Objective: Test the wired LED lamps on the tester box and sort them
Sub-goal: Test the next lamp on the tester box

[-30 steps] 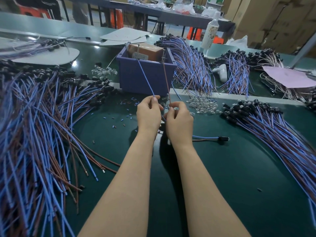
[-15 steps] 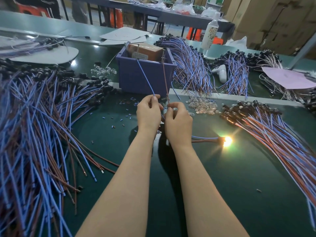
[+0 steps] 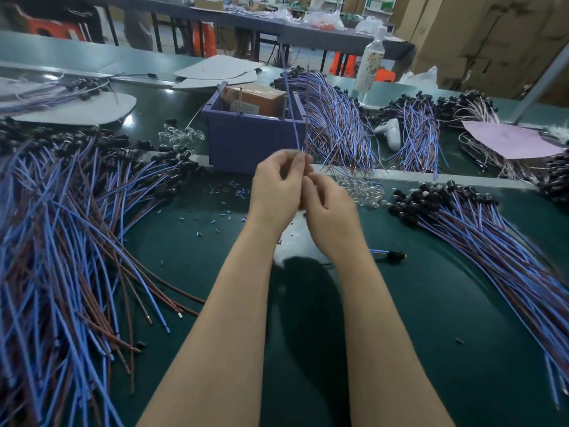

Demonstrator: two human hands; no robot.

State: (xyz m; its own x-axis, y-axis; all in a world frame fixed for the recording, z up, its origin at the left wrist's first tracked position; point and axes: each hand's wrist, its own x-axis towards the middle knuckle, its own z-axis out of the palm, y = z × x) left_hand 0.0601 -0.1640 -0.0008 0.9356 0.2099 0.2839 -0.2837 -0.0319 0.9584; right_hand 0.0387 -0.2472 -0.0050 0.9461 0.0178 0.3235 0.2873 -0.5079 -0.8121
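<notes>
Just before the tester box (image 3: 246,146), your left hand (image 3: 277,192) pinches two wires (image 3: 295,118) upright. Your right hand (image 3: 331,217) grips them below.

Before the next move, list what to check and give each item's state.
1. Left hand pinches the wires: ok.
2. Right hand grips the wires: cannot tell, blurred.
3. Wire ends touching the tester box: not ok, they point up above it.
4. Lamp lit: not ok, it casts no light.
5. Way to the right pile free: ok.
</notes>
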